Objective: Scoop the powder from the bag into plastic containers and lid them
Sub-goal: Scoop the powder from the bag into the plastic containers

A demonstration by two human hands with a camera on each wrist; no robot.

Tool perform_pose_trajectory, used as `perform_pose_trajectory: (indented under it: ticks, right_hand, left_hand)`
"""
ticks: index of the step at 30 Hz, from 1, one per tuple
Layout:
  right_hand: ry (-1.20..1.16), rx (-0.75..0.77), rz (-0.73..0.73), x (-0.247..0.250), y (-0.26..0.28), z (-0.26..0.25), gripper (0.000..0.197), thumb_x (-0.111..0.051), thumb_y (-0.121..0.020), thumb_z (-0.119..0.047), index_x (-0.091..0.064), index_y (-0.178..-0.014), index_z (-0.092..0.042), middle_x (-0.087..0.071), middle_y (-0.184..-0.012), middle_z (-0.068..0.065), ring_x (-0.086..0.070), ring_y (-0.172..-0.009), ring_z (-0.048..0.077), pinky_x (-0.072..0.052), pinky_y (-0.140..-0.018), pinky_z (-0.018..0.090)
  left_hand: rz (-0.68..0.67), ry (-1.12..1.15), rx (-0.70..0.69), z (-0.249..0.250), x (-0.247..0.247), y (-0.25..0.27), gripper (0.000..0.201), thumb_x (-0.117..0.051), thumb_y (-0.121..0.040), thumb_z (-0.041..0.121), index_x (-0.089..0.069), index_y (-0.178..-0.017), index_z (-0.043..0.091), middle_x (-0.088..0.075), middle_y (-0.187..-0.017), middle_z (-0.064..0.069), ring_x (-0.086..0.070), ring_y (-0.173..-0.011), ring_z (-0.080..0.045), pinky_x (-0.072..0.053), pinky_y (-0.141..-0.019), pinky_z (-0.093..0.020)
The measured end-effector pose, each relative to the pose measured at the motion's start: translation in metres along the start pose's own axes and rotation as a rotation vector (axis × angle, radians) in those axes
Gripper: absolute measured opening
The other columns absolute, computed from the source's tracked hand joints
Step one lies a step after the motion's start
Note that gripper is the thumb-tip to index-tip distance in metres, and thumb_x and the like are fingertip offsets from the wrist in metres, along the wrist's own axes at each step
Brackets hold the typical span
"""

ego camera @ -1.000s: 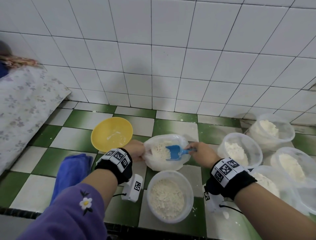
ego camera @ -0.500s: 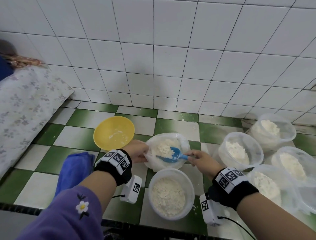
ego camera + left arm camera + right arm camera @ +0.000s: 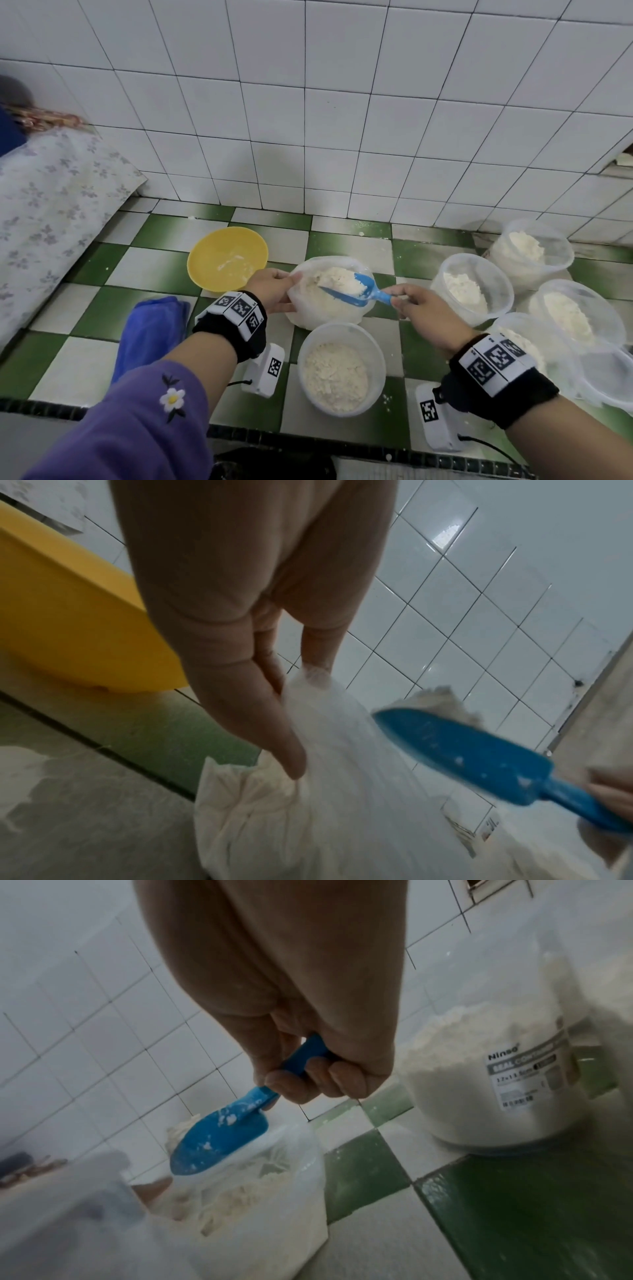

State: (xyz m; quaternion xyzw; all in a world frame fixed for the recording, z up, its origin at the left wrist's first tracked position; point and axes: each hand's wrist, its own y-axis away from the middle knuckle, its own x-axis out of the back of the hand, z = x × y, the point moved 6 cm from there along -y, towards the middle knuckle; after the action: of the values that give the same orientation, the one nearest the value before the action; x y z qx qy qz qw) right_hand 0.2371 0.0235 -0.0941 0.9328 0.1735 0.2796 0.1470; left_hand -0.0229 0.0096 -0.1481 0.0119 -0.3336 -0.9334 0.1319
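Note:
A clear plastic bag (image 3: 318,308) of white powder sits open on the green-and-white tiled counter. My left hand (image 3: 274,287) pinches its left rim; in the left wrist view the fingers (image 3: 274,745) grip the crumpled bag (image 3: 308,791). My right hand (image 3: 416,305) grips the handle of a blue scoop (image 3: 359,291), heaped with powder and raised over the bag's mouth. The right wrist view shows the scoop (image 3: 219,1139) from beneath, above the bag (image 3: 267,1191). Just in front stands a clear plastic container (image 3: 340,368), part full of powder and unlidded.
A yellow bowl (image 3: 227,257) with powder traces stands behind my left hand. A folded blue cloth (image 3: 150,329) lies at the left. Several open containers of powder (image 3: 472,287) crowd the right side. A floral cloth (image 3: 44,212) covers the far left. The tiled wall rises close behind.
The scoop dug down into the bag's powder, then came up loaded and now hangs above the bag's mouth. My left hand kept its hold on the rim.

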Motion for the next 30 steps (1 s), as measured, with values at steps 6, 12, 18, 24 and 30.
perform_pose_trajectory:
  ticks: [6, 12, 18, 24, 30]
  right_hand:
    - [0.017, 0.089, -0.048, 0.025, 0.034, -0.020, 0.024, -0.048, -0.097, -0.017, -0.067, -0.095, -0.033, -0.063, -0.088, 0.002, -0.054, -0.084, 0.014, -0.045, -0.082, 0.028]
    - [0.176, 0.212, -0.237, 0.032, 0.067, -0.029, 0.026, -0.053, -0.095, -0.011, -0.069, -0.101, -0.031, -0.066, -0.088, -0.027, -0.056, -0.078, -0.003, -0.042, -0.074, 0.012]
    - [0.854, 0.747, 0.031, -0.006, 0.098, -0.041, 0.035, -0.060, -0.082, -0.003, -0.067, -0.108, -0.026, -0.063, -0.087, -0.012, -0.053, -0.077, 0.012, -0.044, -0.070, 0.030]
    - [1.017, 1.051, 0.185, -0.018, 0.124, -0.040, 0.039, -0.033, -0.095, -0.004, -0.068, -0.113, -0.010, -0.063, -0.088, 0.000, -0.054, -0.078, 0.022, -0.031, -0.072, 0.029]
    - [0.825, 0.956, 0.201, 0.000, 0.122, -0.031, 0.039, -0.044, -0.089, -0.003, -0.067, -0.117, -0.018, -0.066, -0.099, -0.006, -0.056, -0.089, 0.017, -0.037, -0.076, 0.030]
  left_hand:
    - [0.006, 0.021, -0.013, -0.001, -0.001, 0.000, 0.018, -0.065, -0.091, 0.022, -0.058, -0.090, 0.005, -0.066, -0.109, -0.020, -0.066, -0.091, -0.031, -0.061, -0.062, -0.034]
    - [-0.008, 0.058, -0.005, -0.002, -0.002, 0.003, 0.019, -0.063, -0.093, 0.021, -0.055, -0.096, 0.004, -0.065, -0.107, -0.019, -0.065, -0.082, -0.027, -0.060, -0.055, -0.032]
    - [-0.001, 0.072, -0.001, -0.002, -0.003, 0.004, 0.018, -0.063, -0.093, 0.021, -0.055, -0.093, 0.005, -0.064, -0.105, -0.019, -0.064, -0.083, -0.027, -0.060, -0.052, -0.032]
    - [0.017, 0.057, 0.001, -0.004, -0.003, 0.005, 0.017, -0.064, -0.092, 0.021, -0.057, -0.090, 0.006, -0.066, -0.109, -0.020, -0.065, -0.088, -0.028, -0.061, -0.058, -0.034]
    - [0.018, 0.063, 0.025, -0.004, -0.005, 0.008, 0.017, -0.063, -0.093, 0.021, -0.060, -0.092, 0.004, -0.066, -0.111, -0.019, -0.066, -0.093, -0.029, -0.060, -0.066, -0.035]
